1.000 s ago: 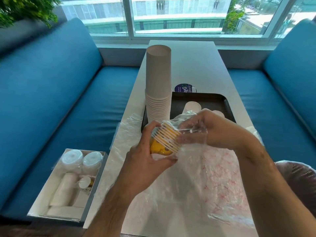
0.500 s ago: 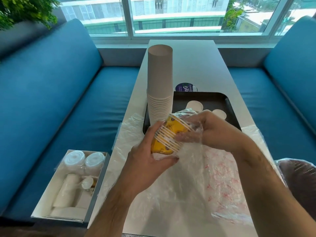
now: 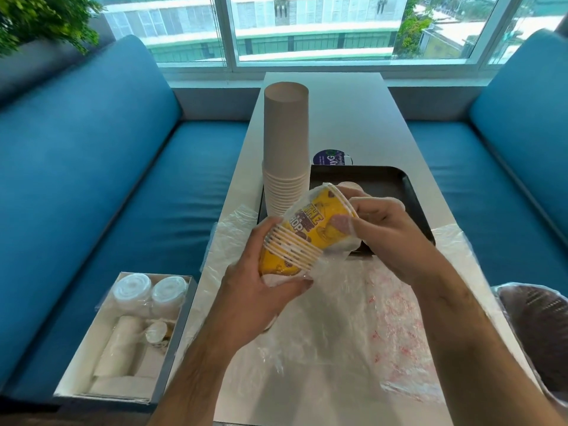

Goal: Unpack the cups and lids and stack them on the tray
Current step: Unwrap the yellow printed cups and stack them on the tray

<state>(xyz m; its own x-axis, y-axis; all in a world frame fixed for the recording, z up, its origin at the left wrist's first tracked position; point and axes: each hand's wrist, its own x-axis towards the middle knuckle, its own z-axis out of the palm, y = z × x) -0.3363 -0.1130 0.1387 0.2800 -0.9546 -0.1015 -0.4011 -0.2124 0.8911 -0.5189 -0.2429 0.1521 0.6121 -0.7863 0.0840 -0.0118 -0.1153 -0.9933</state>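
Observation:
A nested stack of yellow printed paper cups (image 3: 307, 232) lies tilted in the air above the table, still partly in a clear plastic wrap (image 3: 335, 256). My left hand (image 3: 261, 290) grips the stack's lower end. My right hand (image 3: 390, 232) pinches the wrap at the stack's upper end. Behind them is a black tray (image 3: 384, 182) holding a tall stack of plain beige cups (image 3: 286, 149) at its left corner and a small white cup (image 3: 350, 187), partly hidden by the yellow stack.
Loose clear plastic bags (image 3: 368, 318) cover the near part of the white table (image 3: 325, 118). A white box (image 3: 129, 339) with wrapped lids and cups sits on the blue bench at the left. A lined bin (image 3: 541, 333) stands at the right edge.
The yellow cup stack has been raised and slid further out of the wrap, showing more of its print. Both hands have moved up with it.

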